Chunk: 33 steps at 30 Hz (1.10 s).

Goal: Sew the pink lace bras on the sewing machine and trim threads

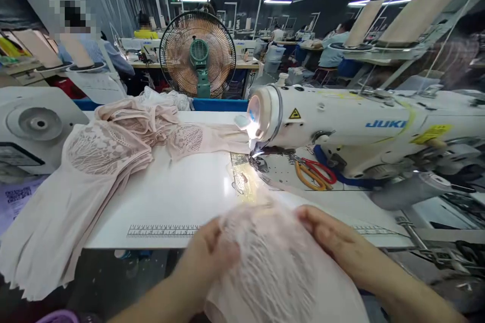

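Between my two hands hangs a pale pink lace bra piece (276, 262), blurred by motion, at the front edge of the sewing table. My left hand (212, 255) pinches its left side with the thumb on top. On the other side, my right hand (331, 234) grips the upper right edge. Just beyond the fabric is the lit needle area of a white sewing machine (333, 116). Another lace piece (189, 140) lies behind, its strap reaching toward the machine head.
A stack of pink lace bra pieces (102, 156) drapes over the table's left side. Red- and orange-handled scissors (314, 174) lie beside the needle area. A grey thread cone (411, 191) rests at the right. Behind the table stands a large fan (197, 55); several people sit farther back.
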Each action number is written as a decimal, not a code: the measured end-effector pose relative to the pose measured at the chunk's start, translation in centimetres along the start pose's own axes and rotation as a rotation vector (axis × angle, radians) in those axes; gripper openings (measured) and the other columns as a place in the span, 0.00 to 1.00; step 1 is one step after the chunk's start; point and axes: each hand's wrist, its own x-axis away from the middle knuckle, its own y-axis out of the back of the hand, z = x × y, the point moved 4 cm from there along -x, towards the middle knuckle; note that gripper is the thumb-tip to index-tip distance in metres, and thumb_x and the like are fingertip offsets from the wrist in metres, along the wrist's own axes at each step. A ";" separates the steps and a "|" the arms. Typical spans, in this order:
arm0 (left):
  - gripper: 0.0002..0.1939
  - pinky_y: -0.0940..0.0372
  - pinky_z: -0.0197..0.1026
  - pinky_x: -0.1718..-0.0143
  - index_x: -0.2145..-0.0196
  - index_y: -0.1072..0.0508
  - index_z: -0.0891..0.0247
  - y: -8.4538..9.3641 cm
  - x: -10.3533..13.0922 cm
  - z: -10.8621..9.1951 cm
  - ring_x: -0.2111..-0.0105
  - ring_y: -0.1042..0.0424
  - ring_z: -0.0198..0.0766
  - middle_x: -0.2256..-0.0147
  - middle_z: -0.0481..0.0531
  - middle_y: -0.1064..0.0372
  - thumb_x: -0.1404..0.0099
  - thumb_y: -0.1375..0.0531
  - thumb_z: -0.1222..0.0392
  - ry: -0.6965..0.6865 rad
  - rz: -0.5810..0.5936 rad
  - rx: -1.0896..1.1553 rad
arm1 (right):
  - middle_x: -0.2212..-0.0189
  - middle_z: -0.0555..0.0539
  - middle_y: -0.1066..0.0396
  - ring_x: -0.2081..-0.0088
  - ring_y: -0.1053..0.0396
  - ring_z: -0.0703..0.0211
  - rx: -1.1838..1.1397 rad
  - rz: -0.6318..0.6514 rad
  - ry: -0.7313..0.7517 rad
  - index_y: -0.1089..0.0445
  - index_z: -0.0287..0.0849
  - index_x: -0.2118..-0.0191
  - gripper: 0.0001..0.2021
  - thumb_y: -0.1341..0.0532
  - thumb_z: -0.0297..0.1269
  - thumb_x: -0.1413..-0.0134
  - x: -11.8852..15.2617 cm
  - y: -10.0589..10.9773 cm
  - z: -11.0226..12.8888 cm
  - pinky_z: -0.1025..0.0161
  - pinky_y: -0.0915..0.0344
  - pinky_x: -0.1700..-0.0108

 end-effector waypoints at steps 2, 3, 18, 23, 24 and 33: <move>0.31 0.29 0.53 0.60 0.54 0.29 0.65 2.5 -0.5 -3.2 0.64 0.24 0.52 0.64 0.58 0.24 0.49 0.37 0.39 -0.095 -0.173 -0.059 | 0.68 0.45 0.27 0.70 0.28 0.56 -0.236 0.236 -0.027 0.37 0.43 0.51 0.35 0.46 0.69 0.53 -1.9 -1.7 0.5 0.62 0.31 0.72; 0.30 0.29 0.53 0.61 0.57 0.28 0.65 3.9 -0.7 -4.6 0.65 0.24 0.52 0.67 0.58 0.24 0.47 0.40 0.37 -0.134 -0.251 -0.121 | 0.66 0.44 0.27 0.69 0.27 0.56 -0.247 0.282 -0.024 0.37 0.42 0.51 0.34 0.45 0.66 0.52 -2.9 -2.0 0.6 0.62 0.32 0.71; 0.14 0.35 0.48 0.58 0.61 0.29 0.64 15.2 -4.1 -17.1 0.63 0.30 0.47 0.65 0.56 0.30 0.42 0.47 0.58 -0.075 -0.763 -1.768 | 0.71 0.46 0.27 0.67 0.31 0.55 0.307 0.024 0.154 0.29 0.43 0.71 0.10 0.44 0.41 0.47 -12.2 -1.7 -1.0 0.64 0.39 0.70; 0.15 0.37 0.57 0.52 0.55 0.33 0.68 8.2 -5.9 -15.8 0.52 0.34 0.54 0.54 0.66 0.34 0.37 0.50 0.60 -0.579 -0.705 -1.942 | 0.67 0.46 0.26 0.66 0.29 0.57 0.202 0.005 0.173 0.30 0.43 0.64 0.13 0.48 0.44 0.45 -11.3 -1.5 0.4 0.63 0.35 0.68; 0.13 0.36 0.53 0.50 0.56 0.33 0.65 6.5 -6.4 -14.7 0.52 0.34 0.49 0.56 0.62 0.33 0.36 0.51 0.60 -0.660 -0.587 -1.924 | 0.66 0.46 0.26 0.65 0.28 0.57 0.122 0.005 0.184 0.31 0.43 0.61 0.14 0.48 0.45 0.44 -11.1 -1.4 0.8 0.63 0.34 0.68; 0.14 0.35 0.45 0.50 0.54 0.34 0.67 0.1 -11.7 -4.1 0.48 0.35 0.42 0.49 0.62 0.34 0.32 0.55 0.66 -0.598 0.443 -1.846 | 0.60 0.41 0.27 0.65 0.29 0.51 0.353 -0.247 0.129 0.32 0.40 0.58 0.14 0.48 0.39 0.47 -11.9 0.3 -1.8 0.59 0.35 0.68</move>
